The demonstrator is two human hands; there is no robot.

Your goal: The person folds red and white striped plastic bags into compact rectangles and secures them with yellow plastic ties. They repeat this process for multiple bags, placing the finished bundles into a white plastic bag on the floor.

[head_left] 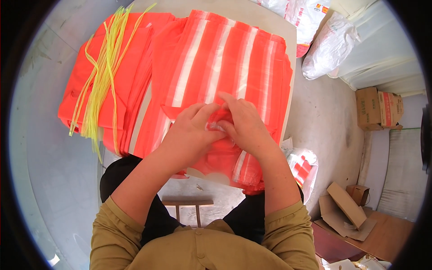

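A broad stack of red plastic bags with white stripes (pixel 193 67) covers most of the table in front of me. Over its near part my left hand (pixel 193 130) and my right hand (pixel 245 123) meet, fingers bent inward. Both are closed on a bunched-up red plastic bag (pixel 219 155), which hangs toward the table's near edge. Some clear or whitish plastic shows between the fingertips, and the exact grip is partly hidden. To the left, a bundle of yellow plastic ties (pixel 105 74) lies across a folded stack of plain red bags (pixel 135 49).
White sacks (pixel 330 45) stand beyond the table's far right corner. A cardboard box (pixel 378 108) sits by the right wall. Flattened cardboard (pixel 344 213) lies on a brown surface at lower right. Beside my right arm is a clear bag with red-striped contents (pixel 303 166).
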